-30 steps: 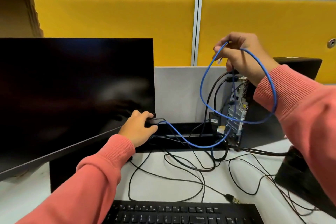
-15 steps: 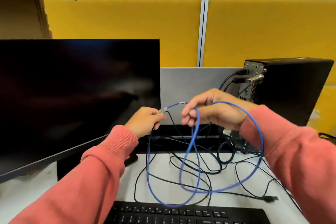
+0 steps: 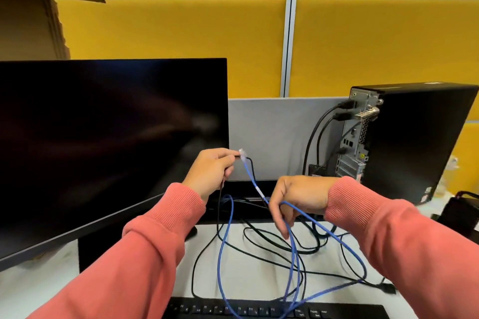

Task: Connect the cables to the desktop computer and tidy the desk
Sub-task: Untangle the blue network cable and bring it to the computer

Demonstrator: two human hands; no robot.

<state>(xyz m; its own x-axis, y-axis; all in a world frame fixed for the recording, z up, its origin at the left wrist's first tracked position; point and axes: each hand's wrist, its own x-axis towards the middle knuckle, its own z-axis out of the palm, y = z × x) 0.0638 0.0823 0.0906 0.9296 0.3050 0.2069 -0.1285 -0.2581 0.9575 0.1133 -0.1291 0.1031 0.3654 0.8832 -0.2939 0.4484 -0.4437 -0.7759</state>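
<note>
A blue network cable (image 3: 225,246) hangs in loose loops over the white desk (image 3: 256,277). My left hand (image 3: 210,173) pinches its clear plug (image 3: 242,155) beside the monitor's right edge; a thin black cable also drops from that hand. My right hand (image 3: 298,199) is lower and to the right, its fingers curled round the blue cable, which slants up to the plug. The black desktop tower (image 3: 420,142) stands at the right with its rear ports (image 3: 353,153) facing left. Black cables (image 3: 315,142) are plugged into it.
A large dark monitor (image 3: 111,137) fills the left. A black keyboard (image 3: 274,309) lies along the near edge. Tangled black cables (image 3: 261,243) sprawl on the desk between them. A cardboard box (image 3: 28,26) stands behind the monitor, a dark object (image 3: 461,212) at far right.
My right hand came down from the top of the tower with the blue cable. My left hand left the monitor's base, took the plug end and lifted it; the hands have drawn apart.
</note>
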